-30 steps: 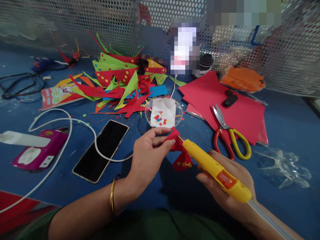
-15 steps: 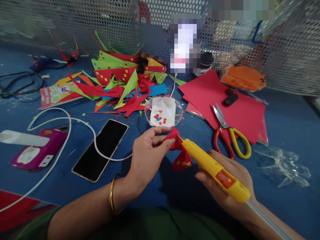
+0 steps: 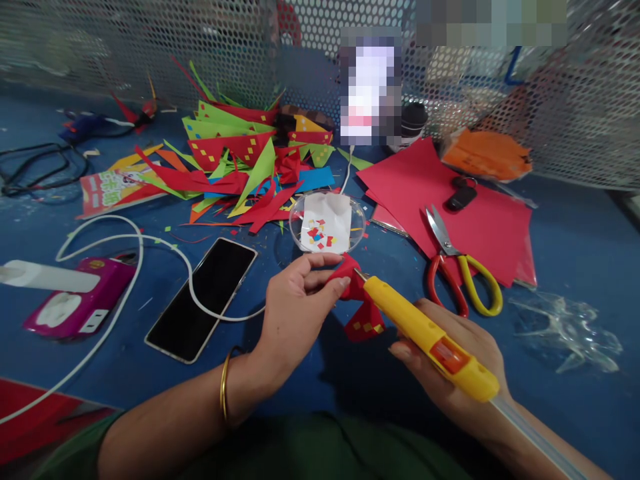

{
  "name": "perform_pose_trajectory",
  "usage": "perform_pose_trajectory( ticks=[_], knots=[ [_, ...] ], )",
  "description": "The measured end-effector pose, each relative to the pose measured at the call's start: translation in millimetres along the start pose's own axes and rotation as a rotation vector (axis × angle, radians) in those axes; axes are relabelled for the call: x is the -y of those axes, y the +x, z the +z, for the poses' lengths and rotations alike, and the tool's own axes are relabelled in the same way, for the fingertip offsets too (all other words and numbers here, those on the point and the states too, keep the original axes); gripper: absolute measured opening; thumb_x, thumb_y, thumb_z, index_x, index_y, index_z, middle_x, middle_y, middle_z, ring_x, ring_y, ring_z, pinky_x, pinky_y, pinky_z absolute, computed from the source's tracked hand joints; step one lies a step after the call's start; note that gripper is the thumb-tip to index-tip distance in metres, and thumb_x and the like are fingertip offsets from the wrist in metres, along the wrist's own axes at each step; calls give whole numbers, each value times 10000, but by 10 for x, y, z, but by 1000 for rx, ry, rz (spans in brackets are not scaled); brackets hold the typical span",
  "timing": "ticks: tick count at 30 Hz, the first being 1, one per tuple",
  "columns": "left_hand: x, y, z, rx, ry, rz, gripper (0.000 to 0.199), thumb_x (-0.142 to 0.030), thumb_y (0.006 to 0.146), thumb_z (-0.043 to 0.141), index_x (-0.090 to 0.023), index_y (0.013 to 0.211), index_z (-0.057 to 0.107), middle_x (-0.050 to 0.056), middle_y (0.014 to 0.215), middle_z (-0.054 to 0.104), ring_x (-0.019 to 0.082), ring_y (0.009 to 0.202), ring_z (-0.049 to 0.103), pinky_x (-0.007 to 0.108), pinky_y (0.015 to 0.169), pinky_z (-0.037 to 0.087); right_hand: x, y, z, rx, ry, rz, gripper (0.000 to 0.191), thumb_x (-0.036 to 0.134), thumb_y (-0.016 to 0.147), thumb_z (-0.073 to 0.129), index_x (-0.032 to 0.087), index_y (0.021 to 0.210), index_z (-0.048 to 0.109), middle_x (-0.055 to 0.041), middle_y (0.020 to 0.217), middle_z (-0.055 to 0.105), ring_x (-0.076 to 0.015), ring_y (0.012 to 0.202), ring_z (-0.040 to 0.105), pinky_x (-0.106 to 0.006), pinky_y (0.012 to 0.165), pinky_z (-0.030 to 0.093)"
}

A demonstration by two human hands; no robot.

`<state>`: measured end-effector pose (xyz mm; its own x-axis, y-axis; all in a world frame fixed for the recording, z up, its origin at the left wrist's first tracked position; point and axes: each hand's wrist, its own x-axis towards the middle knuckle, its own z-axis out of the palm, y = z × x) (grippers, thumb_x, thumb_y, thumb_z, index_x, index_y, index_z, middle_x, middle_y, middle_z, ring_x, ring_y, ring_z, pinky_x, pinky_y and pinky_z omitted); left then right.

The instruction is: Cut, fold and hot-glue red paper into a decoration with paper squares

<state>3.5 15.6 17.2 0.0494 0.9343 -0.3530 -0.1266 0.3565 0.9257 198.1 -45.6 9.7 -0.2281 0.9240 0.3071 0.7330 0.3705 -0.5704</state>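
A folded red paper piece (image 3: 349, 275) is pinched between the thumb and fingers of my left hand (image 3: 295, 310). Below it hangs a flared red paper part with small yellow squares (image 3: 365, 324), apparently joined to it. My right hand (image 3: 460, 353) is closed around a yellow pen-shaped glue gun (image 3: 425, 327) with an orange switch and a translucent stick at its back end. The gun's metal tip meets the red paper at its right side, just by my left thumb. Whether glue is coming out is too small to tell.
Behind my hands sits a clear round dish (image 3: 364, 227) with paper bits on white paper. Cut strips (image 3: 250, 183) pile up at back left. Scissors (image 3: 447, 257) and red sheets (image 3: 480, 227) lie right. A phone (image 3: 203, 300), white cable (image 3: 165, 243) and purple power box (image 3: 80, 300) lie left.
Almost nothing differs. Both hands, the red paper and the glue gun keep their places, with the tip still on the paper.
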Motion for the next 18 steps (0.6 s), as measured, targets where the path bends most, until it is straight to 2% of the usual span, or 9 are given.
perform_pose_trajectory(
  ticks=[4, 18],
  knots=[
    [6, -5, -2, 6, -15, 5, 252, -207, 780, 787, -189, 1014, 696, -4, 804, 811, 175, 790, 782, 244, 737, 627, 3, 2, -5, 3, -14, -2, 315, 448, 995, 556, 222, 775, 554, 10, 651, 544, -113, 508, 490, -270, 473, 352],
    [10, -3, -1, 7, -48, 4, 232, -176, 791, 793, -187, 1004, 702, -20, 784, 810, 143, 767, 779, 194, 711, 614, 23, 55, -9, -14, -51, -50, 409, 509, 1026, 488, 210, 753, 547, 21, 626, 524, -96, 473, 472, -250, 446, 347]
  ],
)
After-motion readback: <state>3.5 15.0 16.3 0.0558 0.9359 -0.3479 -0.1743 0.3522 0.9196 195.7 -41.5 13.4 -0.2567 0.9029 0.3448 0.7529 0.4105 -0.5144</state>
